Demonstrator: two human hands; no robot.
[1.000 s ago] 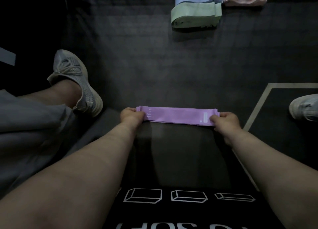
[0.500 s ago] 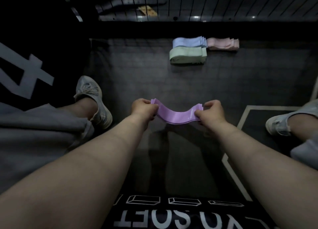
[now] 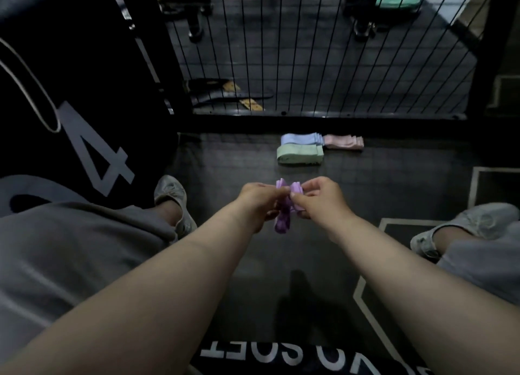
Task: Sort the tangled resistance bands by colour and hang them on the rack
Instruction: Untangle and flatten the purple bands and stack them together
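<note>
A purple resistance band hangs folded in two between my hands, above the dark floor. My left hand pinches one end and my right hand pinches the other, the two ends brought together. On the floor farther ahead lie three folded stacks: green bands, blue bands and pink bands. They sit side by side just before a black wire-grid rack.
My left shoe and right shoe flank the hands, with grey shorts at both sides. A black padded box with a white "4" stands on the left. White floor lines run at the right.
The band lay stretched flat between my hands; they have since lifted it and come together, folding it in half. My view has tilted up, revealing the wire rack.
</note>
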